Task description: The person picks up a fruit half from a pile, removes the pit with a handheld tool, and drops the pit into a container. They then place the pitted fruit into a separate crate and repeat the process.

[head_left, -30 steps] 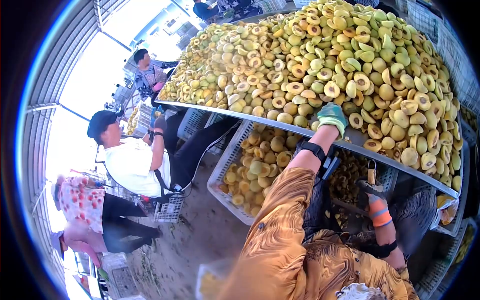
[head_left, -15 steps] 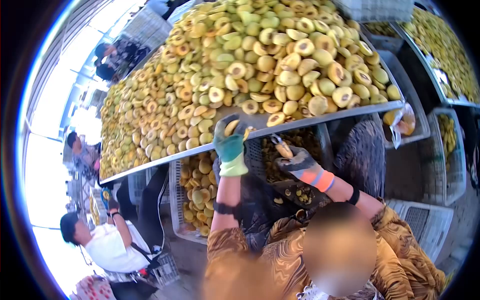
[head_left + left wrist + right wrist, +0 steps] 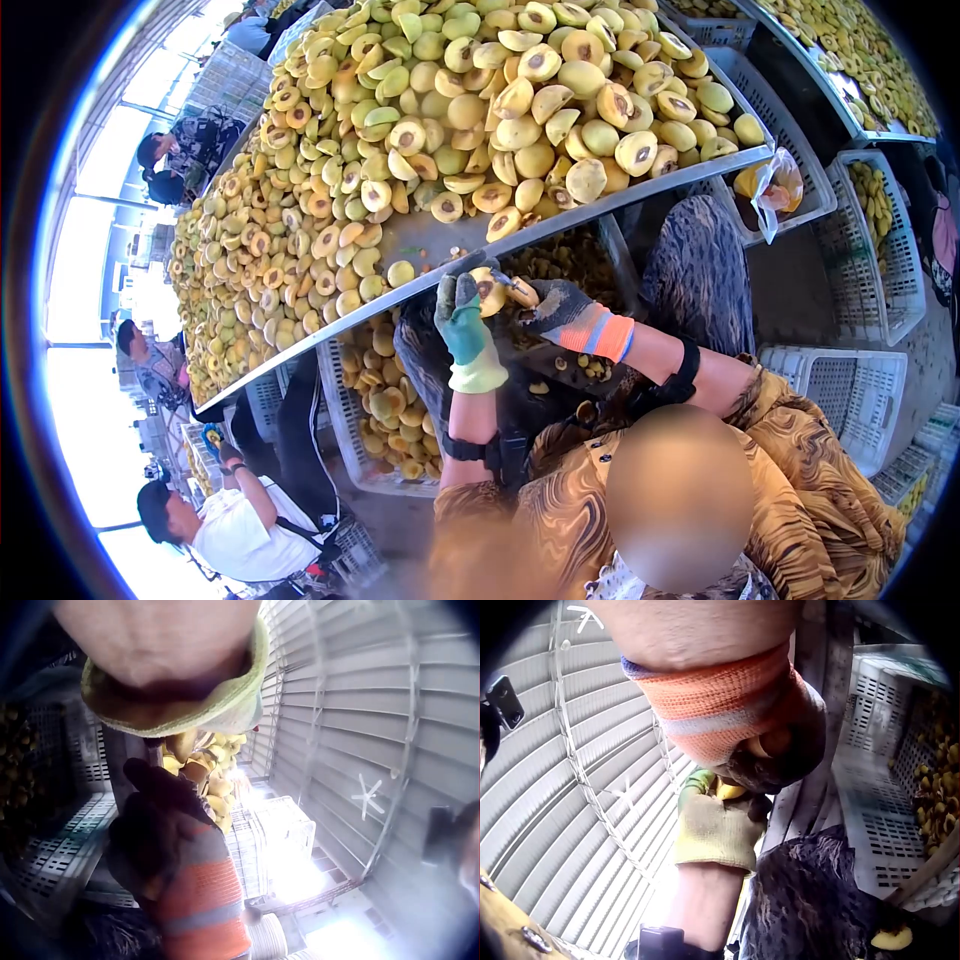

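In the head view my left hand (image 3: 466,335), in a green and yellow glove, holds a yellow peach half (image 3: 488,290) with its cut face showing. My right hand (image 3: 580,322), in a dark glove with an orange cuff, grips a wooden-handled pitting tool (image 3: 522,292); its metal end meets the fruit. Both hands are close together just in front of the metal table edge (image 3: 420,283). The right wrist view shows the left glove (image 3: 716,832) beyond the right one, with yellow fruit between them. In the left wrist view the right glove (image 3: 199,892) appears below the left cuff.
A large heap of peach halves (image 3: 330,215) covers the table. Below it stand a crate of peach halves (image 3: 345,450) and a bin of dark scraps (image 3: 565,262). Further right are a plastic bag (image 3: 775,192) and white crates (image 3: 840,400). A person in white (image 3: 250,530) sits at left.
My left hand has come back from the heap with a peach half. The right hand has moved left and brought the pitting tool to the fruit. The head view has turned right.
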